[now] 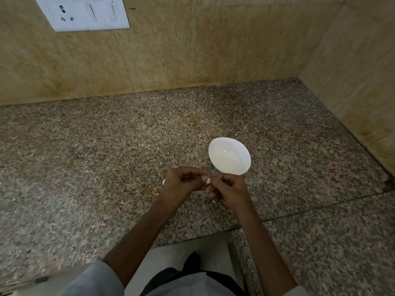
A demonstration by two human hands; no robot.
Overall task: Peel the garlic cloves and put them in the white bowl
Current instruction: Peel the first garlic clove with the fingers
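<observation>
A small pale garlic clove (207, 180) sits between my two hands, just above the granite counter. My left hand (181, 185) pinches it with thumb and fingertips from the left. From the right, the curled fingers of my right hand (229, 191) hold the same clove. The white bowl (229, 155) stands upright on the counter just beyond my right hand; its inside looks bare. Another small white bit, perhaps a clove (164, 182), peeks out behind my left hand on the counter.
The speckled granite counter (96, 157) runs to tiled walls at the back and right (352, 82). A white switch plate (83, 13) is on the back wall. The counter's front edge has a notch near my body, showing floor and a shoe (192, 261).
</observation>
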